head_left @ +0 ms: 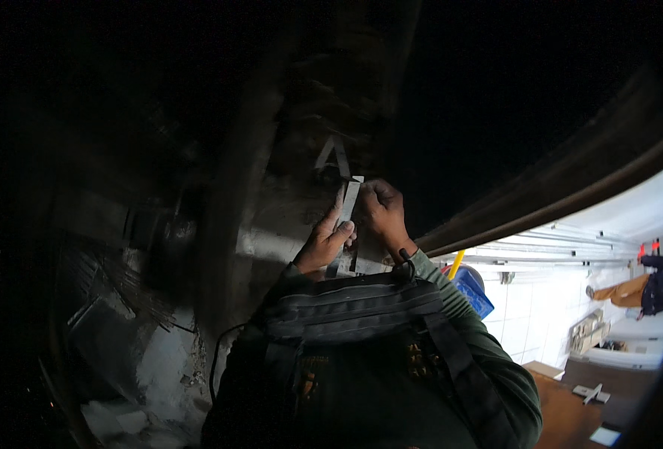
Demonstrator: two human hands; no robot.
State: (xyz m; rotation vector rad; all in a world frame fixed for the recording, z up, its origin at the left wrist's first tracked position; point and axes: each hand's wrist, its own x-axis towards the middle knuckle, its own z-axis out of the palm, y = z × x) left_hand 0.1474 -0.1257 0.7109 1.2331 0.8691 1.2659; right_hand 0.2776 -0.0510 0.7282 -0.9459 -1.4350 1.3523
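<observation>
My left hand (327,241) is wrapped round a pale, flat, narrow strip (351,199), its thumb across the front. The strip stands slightly tilted, and its top end is bright. My right hand (386,212) is closed beside that top end, fingers curled; whatever it may grip is hidden. Just above the strip, a light, V-shaped, bent piece (336,155) shows against the dark surface. Whether it joins the strip, I cannot tell.
Dark walls close in around my hands. At lower left lie rubble and a pale slab (168,365). On the bright right side are a yellow handle (457,264), a blue dustpan-like thing (473,292), a brown board (567,404) and another person (634,288) farther off.
</observation>
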